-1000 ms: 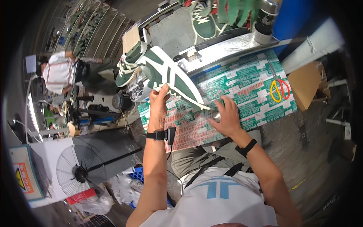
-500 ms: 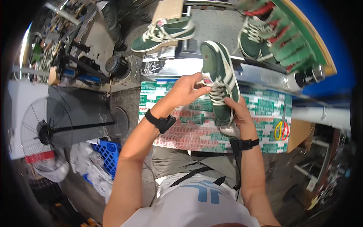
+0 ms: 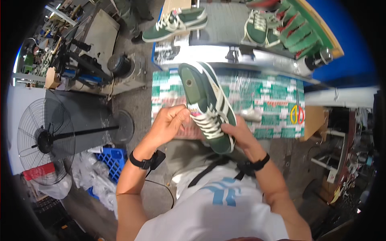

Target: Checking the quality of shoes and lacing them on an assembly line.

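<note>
A green sneaker (image 3: 205, 100) with white laces and white side stripes is held above the wrapped boxes, its heel pointing away and its toe toward me. My right hand (image 3: 240, 132) grips it near the toe, thumb resting on the upper beside the laces. At the tongue's label, my left hand (image 3: 171, 120) has its fingers pinched together at the tongue's edge; the fingertips are partly hidden. Another green sneaker (image 3: 175, 25) lies across the far left of the bench. Farther right stand more laced green sneakers (image 3: 256, 30).
Green-and-white taped boxes (image 3: 277, 86) form the surface before me, bearing yellow-and-red scissors (image 3: 296, 114) and a crumpled clear plastic piece (image 3: 251, 114). Green shoe parts (image 3: 301, 34) fill a rack at far right. A standing fan (image 3: 45, 140) and blue crate (image 3: 111, 162) are left.
The held sneaker has come closer to me and leftward, its heel tilting left. Both hands moved with it, the left staying at the tongue. The whole view has shifted too.
</note>
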{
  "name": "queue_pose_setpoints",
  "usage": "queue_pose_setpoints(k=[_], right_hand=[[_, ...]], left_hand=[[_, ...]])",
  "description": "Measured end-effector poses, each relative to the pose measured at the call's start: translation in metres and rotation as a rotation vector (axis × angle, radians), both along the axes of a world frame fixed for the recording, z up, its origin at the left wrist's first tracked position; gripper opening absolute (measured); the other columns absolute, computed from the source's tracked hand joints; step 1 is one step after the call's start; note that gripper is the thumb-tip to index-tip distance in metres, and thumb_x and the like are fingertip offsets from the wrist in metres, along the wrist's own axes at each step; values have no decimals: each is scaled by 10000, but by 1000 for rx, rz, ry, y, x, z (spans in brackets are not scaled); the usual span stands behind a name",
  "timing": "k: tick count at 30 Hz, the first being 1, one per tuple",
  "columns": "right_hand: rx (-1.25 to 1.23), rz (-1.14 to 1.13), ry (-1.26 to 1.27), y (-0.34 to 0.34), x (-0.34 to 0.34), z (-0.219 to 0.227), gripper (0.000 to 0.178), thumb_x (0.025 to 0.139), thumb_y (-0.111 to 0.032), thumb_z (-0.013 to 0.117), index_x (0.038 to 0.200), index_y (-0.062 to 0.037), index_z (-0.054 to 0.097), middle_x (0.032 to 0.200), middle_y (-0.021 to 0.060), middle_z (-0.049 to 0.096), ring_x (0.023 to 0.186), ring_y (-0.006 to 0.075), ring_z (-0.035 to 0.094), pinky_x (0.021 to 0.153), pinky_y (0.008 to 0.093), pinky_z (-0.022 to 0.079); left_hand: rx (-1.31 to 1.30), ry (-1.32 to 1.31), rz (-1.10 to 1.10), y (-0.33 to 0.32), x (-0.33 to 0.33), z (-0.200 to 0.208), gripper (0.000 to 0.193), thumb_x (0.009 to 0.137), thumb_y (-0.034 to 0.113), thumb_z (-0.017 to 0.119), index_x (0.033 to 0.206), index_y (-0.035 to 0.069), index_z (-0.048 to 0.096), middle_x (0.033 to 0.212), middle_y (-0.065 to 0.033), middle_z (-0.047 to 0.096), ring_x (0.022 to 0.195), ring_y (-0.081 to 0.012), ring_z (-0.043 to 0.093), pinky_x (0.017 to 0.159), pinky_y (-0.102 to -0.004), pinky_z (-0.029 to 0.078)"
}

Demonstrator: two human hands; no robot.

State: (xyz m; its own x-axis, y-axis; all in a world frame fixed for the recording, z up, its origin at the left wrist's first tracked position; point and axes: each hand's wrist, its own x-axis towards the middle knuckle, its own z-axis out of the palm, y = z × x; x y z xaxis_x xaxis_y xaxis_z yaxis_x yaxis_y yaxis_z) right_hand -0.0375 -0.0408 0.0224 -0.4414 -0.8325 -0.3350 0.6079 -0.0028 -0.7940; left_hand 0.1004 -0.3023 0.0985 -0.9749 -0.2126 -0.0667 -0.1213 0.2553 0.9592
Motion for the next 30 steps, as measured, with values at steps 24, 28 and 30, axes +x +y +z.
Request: queue_pose_setpoints(k=[24,28,30], right_hand=[[740,111,1708,98,-71,-72,749,809,-108,762,1533,-106,569,1458,272,590,1352,486,549,1168,564,431],[669,-4,1675,84,-76,-90,618,785,-101,740,1383,-33,599,1309,251,639,1212,467,613,1048,552,501],[623,-40,1649,85,-79,-88,579,789,-100,727,1346,-13,597,1239,245,657,1153,464,637,995,535,528]], left_hand=[[-813,-225,440,-14,4,-98,527,1017,339,768,1374,-43,704,1363,-286,714,1300,-357,693,1070,-477,540],[-447,-145,459,39,-75,-97,948,918,557,829,1570,-55,512,1533,-321,605,1419,-406,616,1169,-477,484],[-300,-189,463,56,-114,-106,1033,882,601,846,1590,-54,476,1531,-319,606,1418,-410,615,1179,-468,478]])
